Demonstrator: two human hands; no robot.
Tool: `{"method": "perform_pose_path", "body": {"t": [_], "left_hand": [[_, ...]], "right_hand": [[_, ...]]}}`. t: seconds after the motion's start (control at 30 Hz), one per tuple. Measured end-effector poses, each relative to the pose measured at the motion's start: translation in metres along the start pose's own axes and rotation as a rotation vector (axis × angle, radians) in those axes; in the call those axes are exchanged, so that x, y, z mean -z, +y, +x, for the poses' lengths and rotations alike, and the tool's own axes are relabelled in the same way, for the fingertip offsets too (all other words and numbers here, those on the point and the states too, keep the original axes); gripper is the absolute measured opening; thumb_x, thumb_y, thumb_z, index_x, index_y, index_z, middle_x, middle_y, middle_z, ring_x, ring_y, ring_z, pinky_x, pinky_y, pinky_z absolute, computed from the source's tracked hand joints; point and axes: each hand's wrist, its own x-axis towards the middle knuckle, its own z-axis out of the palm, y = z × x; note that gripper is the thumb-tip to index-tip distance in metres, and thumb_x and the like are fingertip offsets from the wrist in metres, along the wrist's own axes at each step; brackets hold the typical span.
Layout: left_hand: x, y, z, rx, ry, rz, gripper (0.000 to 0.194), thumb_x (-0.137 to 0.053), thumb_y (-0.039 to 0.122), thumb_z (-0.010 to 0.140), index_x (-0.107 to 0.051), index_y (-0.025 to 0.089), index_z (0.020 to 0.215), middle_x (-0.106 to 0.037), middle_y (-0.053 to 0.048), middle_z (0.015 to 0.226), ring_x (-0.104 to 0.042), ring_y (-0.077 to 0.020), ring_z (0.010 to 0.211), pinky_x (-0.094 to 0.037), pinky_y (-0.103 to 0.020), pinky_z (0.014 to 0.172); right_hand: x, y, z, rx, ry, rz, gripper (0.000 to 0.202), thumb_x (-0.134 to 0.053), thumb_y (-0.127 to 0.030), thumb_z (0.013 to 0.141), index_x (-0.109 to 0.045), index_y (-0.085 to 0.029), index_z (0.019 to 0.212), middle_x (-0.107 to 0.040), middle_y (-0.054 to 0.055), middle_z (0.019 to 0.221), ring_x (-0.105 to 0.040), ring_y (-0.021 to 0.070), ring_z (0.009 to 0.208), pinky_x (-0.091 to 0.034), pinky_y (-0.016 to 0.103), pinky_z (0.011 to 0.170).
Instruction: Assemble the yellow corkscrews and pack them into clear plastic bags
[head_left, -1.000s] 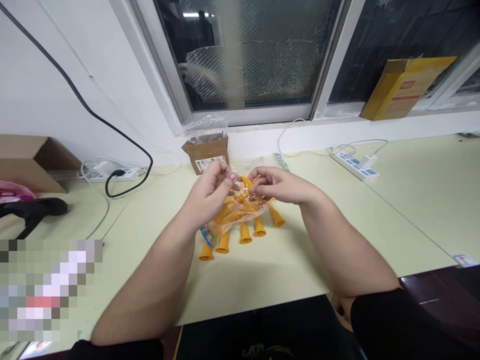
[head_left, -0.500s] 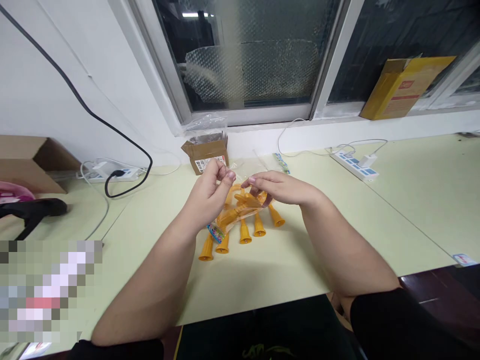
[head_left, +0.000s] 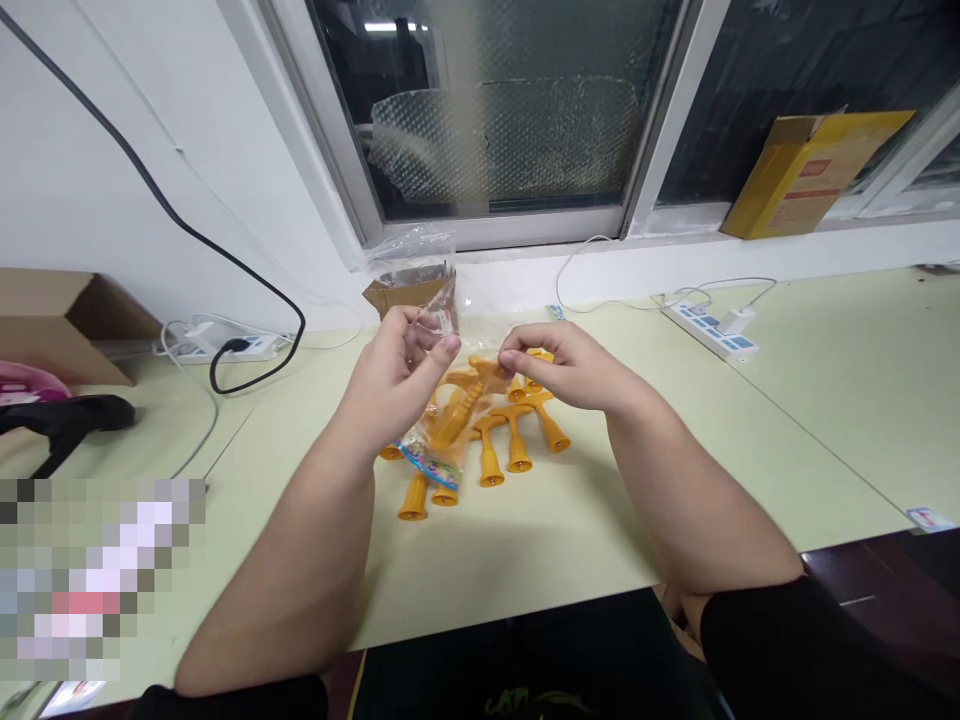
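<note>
Clear plastic bag with a colourful printed strip along its lower edge is between my hands, nearer the left, its strip toward me and a yellow-orange plastic piece showing through the film. Nearest me, several yellow-orange plastic pieces with flared, cup-like ends lie on the pale green worktop, some partly hidden by the bag. My left hand has thumb and fingers close together, holding the bag's upper left part. My right hand is at the bag's upper right, thumb and index fingertip nearly meeting; I cannot tell whether film is caught between them. More yellow-orange pieces lie under and beside that hand. Farther off, an open brown cardboard box stands behind my left hand, and a white power strip lies well to the right, before the metal-framed window.
</note>
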Motion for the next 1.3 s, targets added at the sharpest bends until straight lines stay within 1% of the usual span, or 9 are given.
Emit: {"method": "perform_pose_path", "body": {"t": [0.1, 0.2, 0.53, 0.67, 0.73, 0.87, 1.0, 1.1, 1.3], "left_hand": [[0.007, 0.005, 0.002, 0.044, -0.035, -0.036, 0.033, -0.077, 0.048, 0.089, -0.068, 0.021, 0.106, -0.069, -0.004, 0.086, -0.065, -0.0177, 0.075, -0.052, -0.029, 0.065], [0.011, 0.012, 0.003, 0.052, -0.015, -0.038, 0.027, -0.075, 0.046, 0.09, -0.073, 0.019, 0.088, -0.072, -0.005, 0.079, -0.066, -0.0183, 0.071, -0.056, -0.031, 0.067], [0.007, 0.016, 0.001, 0.075, 0.004, -0.141, 0.034, -0.075, 0.051, 0.091, -0.068, 0.018, 0.086, -0.076, -0.006, 0.08, -0.075, -0.0204, 0.077, -0.065, -0.035, 0.074], [0.007, 0.017, 0.001, 0.076, 0.067, -0.217, 0.037, -0.072, 0.054, 0.092, -0.058, 0.02, 0.09, -0.079, -0.006, 0.093, -0.077, -0.0195, 0.08, -0.066, -0.034, 0.073], [0.007, 0.018, 0.001, 0.072, 0.117, -0.259, 0.038, -0.072, 0.055, 0.093, -0.054, 0.021, 0.092, -0.079, -0.005, 0.093, -0.077, -0.019, 0.077, -0.066, -0.033, 0.071], [0.006, 0.015, 0.003, 0.063, 0.174, -0.341, 0.035, -0.072, 0.052, 0.094, -0.051, 0.023, 0.092, -0.078, -0.003, 0.09, -0.077, -0.0188, 0.072, -0.066, -0.032, 0.064], [0.007, 0.01, 0.005, 0.081, 0.215, -0.386, 0.034, -0.072, 0.049, 0.094, -0.051, 0.024, 0.093, -0.077, -0.002, 0.09, -0.077, -0.019, 0.073, -0.067, -0.033, 0.062], [0.011, 0.007, 0.006, 0.103, 0.213, -0.38, 0.034, -0.073, 0.05, 0.093, -0.051, 0.024, 0.093, -0.076, -0.001, 0.089, -0.078, -0.019, 0.075, -0.066, -0.032, 0.06], [0.013, 0.012, 0.004, 0.067, 0.173, -0.321, 0.035, -0.076, 0.052, 0.09, -0.056, 0.023, 0.091, -0.074, -0.001, 0.084, -0.075, -0.0175, 0.07, -0.063, -0.027, 0.052]], "right_hand": [[0.002, -0.007, -0.002, 0.012, 0.131, -0.028, 0.025, -0.062, -0.04, 0.098, -0.073, -0.02, 0.088, -0.076, 0.004, 0.088, -0.068, 0.0202, 0.086, -0.05, 0.032, 0.084], [0.007, -0.011, -0.005, -0.04, 0.075, -0.071, 0.024, -0.063, -0.041, 0.097, -0.073, -0.021, 0.088, -0.076, 0.004, 0.086, -0.067, 0.0204, 0.083, -0.049, 0.032, 0.081], [0.015, -0.012, -0.009, -0.011, 0.157, -0.125, 0.025, -0.062, -0.041, 0.098, -0.07, -0.022, 0.085, -0.068, 0.004, 0.08, -0.062, 0.0192, 0.078, -0.051, 0.032, 0.075], [0.017, -0.003, -0.008, 0.077, 0.441, -0.13, 0.023, -0.074, -0.044, 0.09, -0.07, -0.026, 0.103, -0.065, 0.007, 0.113, -0.06, 0.0245, 0.109, -0.057, 0.035, 0.086], [0.018, 0.006, -0.007, 0.054, 0.527, -0.078, 0.047, -0.08, -0.046, 0.084, -0.064, -0.031, 0.126, -0.058, 0.008, 0.133, -0.055, 0.0267, 0.125, -0.058, 0.036, 0.089], [0.017, 0.019, -0.004, -0.177, 0.255, 0.199, 0.083, -0.091, -0.046, 0.072, -0.053, -0.028, 0.143, -0.063, 0.012, 0.133, -0.063, 0.0272, 0.118, -0.061, 0.039, 0.088], [0.005, 0.019, 0.0, -0.251, -0.11, 0.363, 0.052, -0.087, -0.049, 0.078, -0.072, -0.019, 0.118, -0.075, 0.009, 0.104, -0.072, 0.0207, 0.092, -0.062, 0.033, 0.081], [-0.001, 0.015, 0.003, -0.229, -0.047, 0.43, 0.04, -0.074, -0.056, 0.089, -0.074, -0.019, 0.106, -0.077, 0.007, 0.098, -0.073, 0.0174, 0.087, -0.062, 0.028, 0.075], [-0.006, 0.008, 0.003, -0.249, 0.022, 0.501, 0.042, -0.077, -0.055, 0.087, -0.072, -0.023, 0.114, -0.077, 0.003, 0.092, -0.073, 0.015, 0.079, -0.061, 0.025, 0.068]]}}
